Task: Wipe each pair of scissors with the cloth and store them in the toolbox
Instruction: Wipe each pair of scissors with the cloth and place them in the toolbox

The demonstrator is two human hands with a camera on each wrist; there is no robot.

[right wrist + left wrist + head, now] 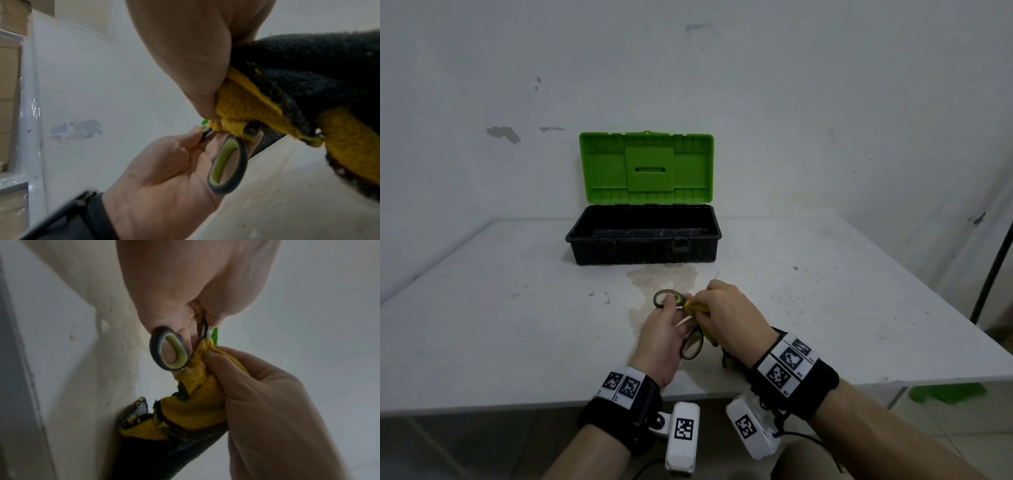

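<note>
A pair of scissors [691, 342] with dark grey handle loops lined in light green is held open above the table's near edge. My left hand [662, 337] grips it by the handles [168, 352], one loop [227, 168] lying against the palm. My right hand [726, 311] pinches a yellow and black cloth [697, 307] bunched against the scissors near the pivot; the blades are mostly hidden by cloth [197, 394] and fingers. The toolbox [643, 236], black with a green lid [646, 168] standing upright, sits open at the back of the table.
The white table [517, 308] has a pale stain [664, 279] in front of the toolbox. A wall stands close behind the box. A black pole [993, 274] rises at the right, and something green [945, 394] lies on the floor beyond the table's right corner.
</note>
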